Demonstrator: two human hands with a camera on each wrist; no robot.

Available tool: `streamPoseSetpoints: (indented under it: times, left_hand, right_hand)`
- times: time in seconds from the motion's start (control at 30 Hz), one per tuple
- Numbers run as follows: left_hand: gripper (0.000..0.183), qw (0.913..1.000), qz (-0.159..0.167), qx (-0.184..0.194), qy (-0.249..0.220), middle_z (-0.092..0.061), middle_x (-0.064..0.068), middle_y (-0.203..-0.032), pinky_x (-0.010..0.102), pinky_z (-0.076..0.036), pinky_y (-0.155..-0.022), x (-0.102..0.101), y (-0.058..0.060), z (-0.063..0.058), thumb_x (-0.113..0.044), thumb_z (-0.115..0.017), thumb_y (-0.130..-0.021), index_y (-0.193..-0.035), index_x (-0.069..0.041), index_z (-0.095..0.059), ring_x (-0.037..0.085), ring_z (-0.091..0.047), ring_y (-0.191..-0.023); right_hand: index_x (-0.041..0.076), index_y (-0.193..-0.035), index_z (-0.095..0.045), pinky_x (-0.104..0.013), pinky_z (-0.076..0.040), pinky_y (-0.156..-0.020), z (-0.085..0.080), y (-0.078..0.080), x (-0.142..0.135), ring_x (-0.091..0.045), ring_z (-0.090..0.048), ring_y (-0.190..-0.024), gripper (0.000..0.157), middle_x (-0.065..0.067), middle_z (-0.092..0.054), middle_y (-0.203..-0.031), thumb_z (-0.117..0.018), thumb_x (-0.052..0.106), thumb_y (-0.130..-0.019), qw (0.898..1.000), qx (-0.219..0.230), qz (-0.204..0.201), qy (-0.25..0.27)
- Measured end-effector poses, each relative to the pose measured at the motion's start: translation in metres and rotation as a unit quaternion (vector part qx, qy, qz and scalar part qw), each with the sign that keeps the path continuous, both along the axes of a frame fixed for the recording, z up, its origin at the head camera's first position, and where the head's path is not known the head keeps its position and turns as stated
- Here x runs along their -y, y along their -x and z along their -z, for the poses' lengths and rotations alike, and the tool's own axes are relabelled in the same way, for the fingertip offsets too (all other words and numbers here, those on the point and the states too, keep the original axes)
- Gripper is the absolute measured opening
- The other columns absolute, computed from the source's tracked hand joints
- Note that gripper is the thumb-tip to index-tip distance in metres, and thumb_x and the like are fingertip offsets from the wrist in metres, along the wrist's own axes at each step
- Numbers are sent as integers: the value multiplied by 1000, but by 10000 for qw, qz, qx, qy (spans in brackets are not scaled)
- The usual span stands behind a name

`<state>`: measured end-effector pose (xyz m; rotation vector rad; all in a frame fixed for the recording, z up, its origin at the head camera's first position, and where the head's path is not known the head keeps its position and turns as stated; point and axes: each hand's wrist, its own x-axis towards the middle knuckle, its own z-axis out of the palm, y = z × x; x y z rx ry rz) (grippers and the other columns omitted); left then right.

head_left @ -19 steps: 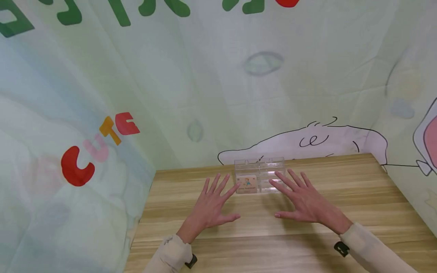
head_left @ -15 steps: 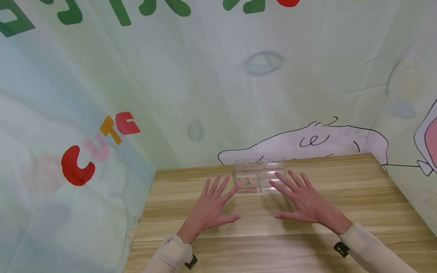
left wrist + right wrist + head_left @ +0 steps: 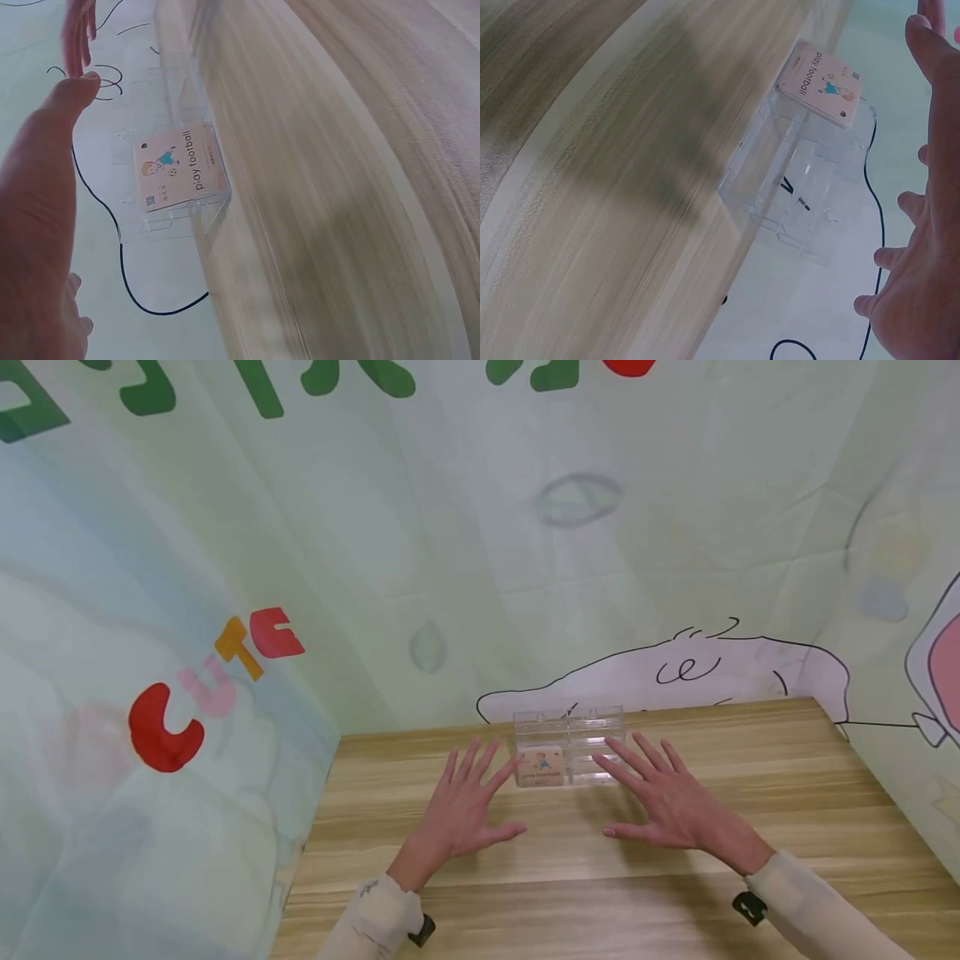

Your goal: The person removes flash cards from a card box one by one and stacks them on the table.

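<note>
Both hands hover over the table with fingers spread and nothing held. In the head view the left hand (image 3: pixel 459 814) is on the left, its index fingertip near a pink card (image 3: pixel 541 767). That card, printed "play football" with a cartoon child, sits in the lower left compartment of a clear plastic rack (image 3: pixel 592 727). My right hand (image 3: pixel 671 806) is to the right, its fingertips overlapping the rack's right side in this view. Both wrist views show the card (image 3: pixel 180 166) in the rack (image 3: pixel 757 161), apart from the hands.
The wood-grain table (image 3: pixel 555 910) ends at a printed cloth backdrop (image 3: pixel 465 552) behind and at both sides. Coloured letters spell "CUTE" on the left cloth. The rack stands at the table's back edge. Dark bands (image 3: pixel 750 907) circle the sleeves.
The head view has shifted very slightly. Both hands keep the same spread pose, and the rack and card stay in place.
</note>
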<state>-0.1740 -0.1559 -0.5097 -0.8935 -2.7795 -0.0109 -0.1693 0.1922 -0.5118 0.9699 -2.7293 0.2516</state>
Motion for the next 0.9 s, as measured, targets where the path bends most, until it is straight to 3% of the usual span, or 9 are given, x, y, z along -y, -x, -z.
streamPoseSetpoints:
  times: [0.27, 0.43, 0.63, 0.9]
  left_hand:
    - [102, 9973, -256, 410, -555, -3, 4, -161, 56, -14, -115, -2, 8, 0, -79, -52, -74, -155, -31, -11, 32, -6, -145]
    - [107, 9910, -134, 483, -1244, -11, 8, -160, 53, -20, -114, -2, 14, 5, -72, -61, -74, -155, -23, -11, 33, -13, -144]
    - [113, 9698, -156, 990, -2222, -13, 2, -159, 47, -24, -114, -2, 19, 15, -66, -69, -72, -155, -19, -9, 22, -14, -144]
    - [111, 9298, -535, 1450, -3341, -15, -4, -158, 53, -27, -111, -5, 28, 34, -63, -74, -70, -153, -35, -6, 21, -19, -143]
  right_hand:
    - [28, -153, -26, -70, -19, -106, -1, 3, -2, -40, -18, -141, 98, -2, -21, -158, -51, 80, -74, 9999, 63, 61, 109]
    - [31, -154, -18, -69, -19, -106, -1, 5, -1, -39, -16, -142, 96, 2, -15, -159, -50, 78, -77, 9996, 131, 56, 246]
    - [25, -153, -23, -68, -20, -107, 2, 7, 1, -40, -18, -141, 94, -1, -18, -159, -56, 72, -79, 9982, 298, 57, 510]
    - [22, -152, -27, -65, -27, -105, 8, 14, 5, -44, -28, -136, 91, -10, -30, -153, -63, 63, -80, 9935, 401, 84, 1064]
